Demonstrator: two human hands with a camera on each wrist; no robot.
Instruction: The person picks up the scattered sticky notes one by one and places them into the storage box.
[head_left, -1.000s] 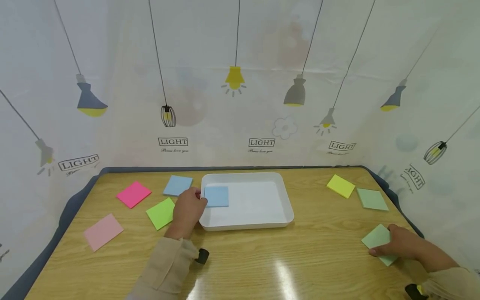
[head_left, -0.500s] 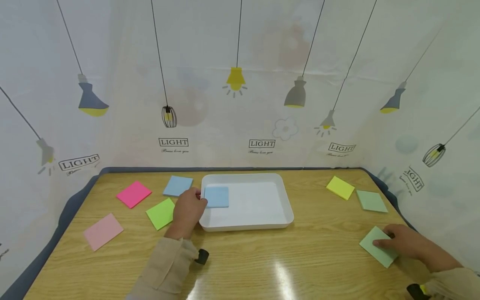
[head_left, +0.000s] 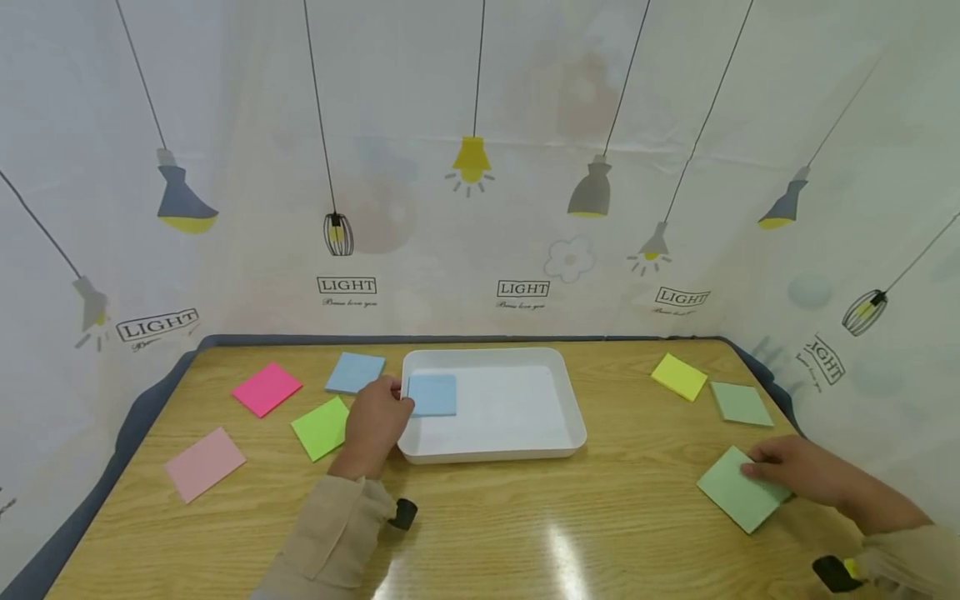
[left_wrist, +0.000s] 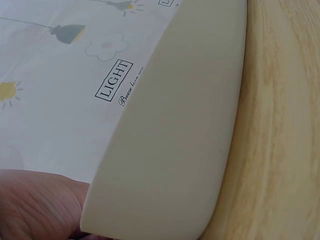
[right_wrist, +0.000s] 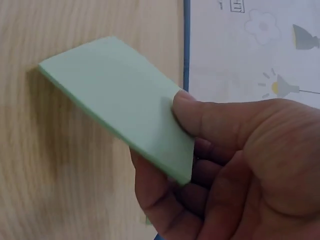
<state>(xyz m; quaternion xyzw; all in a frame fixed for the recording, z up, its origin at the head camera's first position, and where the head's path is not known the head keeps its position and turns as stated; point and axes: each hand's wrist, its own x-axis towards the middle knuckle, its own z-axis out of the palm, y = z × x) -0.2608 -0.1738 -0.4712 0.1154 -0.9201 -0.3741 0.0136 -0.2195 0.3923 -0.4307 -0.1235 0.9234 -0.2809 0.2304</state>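
Observation:
A white tray (head_left: 517, 417) stands mid-table with a light blue sticky note pad (head_left: 433, 395) lying in its left part. My left hand (head_left: 377, 423) pinches the tray's left rim, thumb on the inner side beside the blue pad; the other fingers are mostly hidden. In the left wrist view the tray's outer wall (left_wrist: 170, 130) fills the middle, with part of the hand (left_wrist: 42, 207) at lower left. On the right, my right hand (head_left: 806, 475) holds a pale green sticky note pad (head_left: 741, 490). The right wrist view shows the thumb on top of this pad (right_wrist: 112, 95) and curled fingers beneath.
Left of the tray lie a blue pad (head_left: 356, 372), a hot pink pad (head_left: 266, 389), a lime green pad (head_left: 321, 428) and a pale pink pad (head_left: 206, 464). A yellow pad (head_left: 679, 377) and another pale green pad (head_left: 741, 404) lie at the back right.
My right hand has lifted the pale green pad off the table and moved it slightly left, its thumb now on top. The left hand and the tray have stayed in place.

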